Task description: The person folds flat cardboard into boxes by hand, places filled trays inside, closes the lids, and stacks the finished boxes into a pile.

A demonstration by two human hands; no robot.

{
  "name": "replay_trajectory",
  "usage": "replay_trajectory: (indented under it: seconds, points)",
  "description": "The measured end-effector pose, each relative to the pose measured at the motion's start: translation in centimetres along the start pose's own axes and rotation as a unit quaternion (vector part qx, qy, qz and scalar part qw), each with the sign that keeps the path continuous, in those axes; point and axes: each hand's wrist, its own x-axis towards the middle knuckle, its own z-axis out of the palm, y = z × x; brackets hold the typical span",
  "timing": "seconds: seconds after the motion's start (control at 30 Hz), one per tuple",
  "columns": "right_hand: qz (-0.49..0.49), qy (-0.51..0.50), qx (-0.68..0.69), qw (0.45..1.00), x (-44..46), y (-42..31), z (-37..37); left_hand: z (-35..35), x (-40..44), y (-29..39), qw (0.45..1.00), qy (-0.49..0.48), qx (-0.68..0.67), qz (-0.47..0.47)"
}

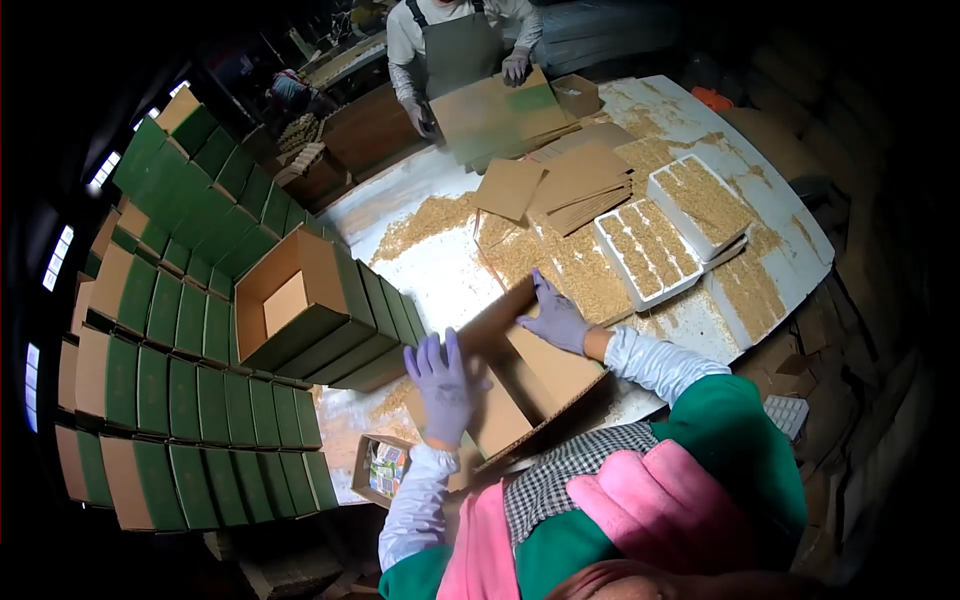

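Observation:
An open brown cardboard box (510,418) lies at the near edge of the table, tilted, between my gloved hands. My left hand (440,390) is at the box's left side, its fingers stretched out and apart. My right hand (560,318) rests at the far right part of the box, with the index finger extended along the edge and the thumb apart. Some of its other fingers are hidden. Just left of my left forearm stands a small carton (378,468) holding colourful printed packets.
Stacked green-and-brown boxes (180,390) fill the left side, and an open box (290,300) stands nearer. White trays (650,255) with a grainy tan filling and flat cardboard sheets (585,180) lie to the right. Across the table (425,245) a person (465,60) handles cardboard.

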Motion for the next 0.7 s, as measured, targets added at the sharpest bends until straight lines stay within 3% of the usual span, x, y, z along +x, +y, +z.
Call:
replay_trajectory:
  seconds: [0.03, 0.07, 0.1, 0.13, 0.17, 0.2, 0.23, 0.27, 0.33, 0.37, 0.4, 0.43, 0.5, 0.53, 0.57, 0.6, 0.63, 0.67, 0.7]
  points:
    - [-0.046, 0.05, 0.095, 0.993, 0.2, 0.9, -0.1, 1.5, -1.8, -0.2, 0.999, 0.034, -0.031, 0.025]
    - [-0.017, 0.1, 0.229, 0.968, -0.7, 1.1, -1.5, 3.5, -4.1, -0.9, 0.995, 0.064, -0.06, 0.054]
    - [0.013, 0.146, 0.358, 0.922, -2.9, 0.3, -3.8, 4.8, -6.4, -1.4, 0.99, -0.014, -0.127, 0.059]
    - [0.011, 0.177, 0.294, 0.939, -6.3, -0.8, -5.9, 5.7, -7.7, -1.6, 0.974, -0.094, -0.196, 0.057]
    - [-0.053, 0.179, 0.156, 0.97, -9.3, -2.5, -7.1, 5.7, -6.5, -1.6, 0.978, -0.07, -0.183, 0.071]
    - [-0.2, 0.059, 0.027, 0.978, -10.4, -3.9, -8.3, 5.5, -5.1, -2.1, 0.981, -0.05, -0.169, 0.084]
    - [-0.265, 0.001, -0.087, 0.96, -9.7, -4.5, -8.0, 5.1, -4.1, -2.5, 0.982, -0.038, -0.157, 0.095]
    - [-0.322, -0.061, -0.193, 0.925, -8.4, -5.7, -7.3, 5.0, -2.5, -3.3, 0.964, -0.103, -0.229, 0.084]
    - [-0.152, 0.055, -0.344, 0.925, -3.8, -2.6, -3.5, 3.8, -0.7, -2.7, 0.929, -0.19, -0.312, 0.054]
    - [-0.058, 0.013, -0.199, 0.978, -2.7, -0.7, -2.0, 2.9, -0.4, -1.3, 0.919, -0.215, -0.328, 0.042]
    - [0.043, -0.013, -0.046, 0.998, -2.8, 1.5, -0.7, 2.4, -0.9, 0.6, 0.943, -0.203, -0.256, 0.066]
    - [0.092, -0.007, 0.025, 0.995, -3.8, 3.7, 0.2, 3.4, -2.7, 0.9, 0.968, -0.135, -0.18, 0.112]
    - [0.168, -0.038, 0.216, 0.961, -6.7, 5.6, 2.0, 4.3, -5.5, -3.0, 0.943, -0.076, -0.316, 0.074]
    - [0.207, -0.076, 0.329, 0.918, -8.1, 5.1, 2.7, 5.6, -7.8, -5.8, 0.91, -0.031, -0.413, 0.021]
    - [0.253, -0.106, 0.422, 0.864, -9.6, 4.5, 3.4, 5.1, -8.8, -6.2, 0.827, -0.01, -0.555, -0.087]
    - [0.151, -0.096, 0.37, 0.912, -9.3, 1.2, 3.0, 4.0, -9.3, -6.7, 0.836, 0.068, -0.527, -0.139]
    - [0.05, -0.069, 0.311, 0.946, -9.0, -2.8, 2.0, 5.2, -9.6, -6.6, 0.734, 0.104, -0.642, -0.194]
    - [0.079, -0.12, 0.282, 0.949, -7.7, -6.1, -0.2, 6.5, -10.7, -6.9, 0.677, 0.09, -0.694, -0.228]
    - [0.029, -0.085, 0.293, 0.952, -6.8, -11.2, -4.0, 7.8, -11.8, -7.3, 0.615, 0.08, -0.739, -0.265]
